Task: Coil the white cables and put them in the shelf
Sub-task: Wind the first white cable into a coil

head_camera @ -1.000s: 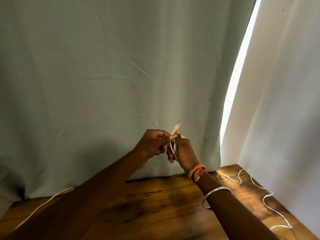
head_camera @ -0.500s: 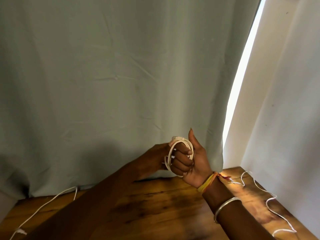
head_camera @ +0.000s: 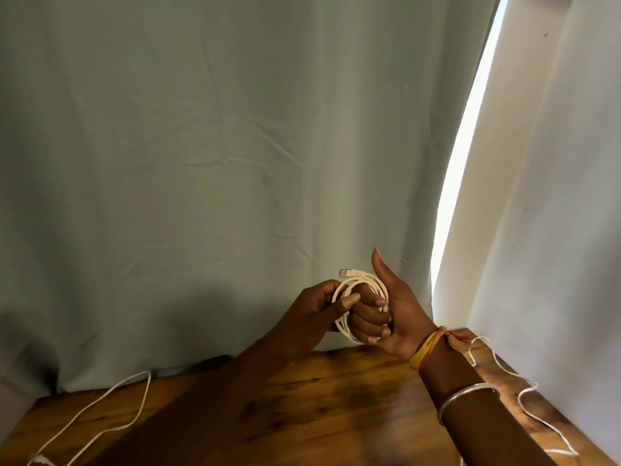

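Low in the centre of the frame, the right hand (head_camera: 386, 314) is serving as a spool: its fingers are curling shut through a small coil of white cable (head_camera: 356, 297), thumb raised clear so new loops can pass over it. The left hand (head_camera: 316, 307) is pinching the coil's left edge between thumb and forefinger, probably to keep the turns from springing apart. The coil is sitting around the right fingers, with the plug end (head_camera: 351, 273) jutting out at its top, just left of the thumb. Loose cable is trailing over the wooden table (head_camera: 336, 398), toward the lower right (head_camera: 527, 395) and lower left (head_camera: 111, 398); whether both runs are belonging to one cable is hard to tell. No shelf is showing, so storing is likely coming later.
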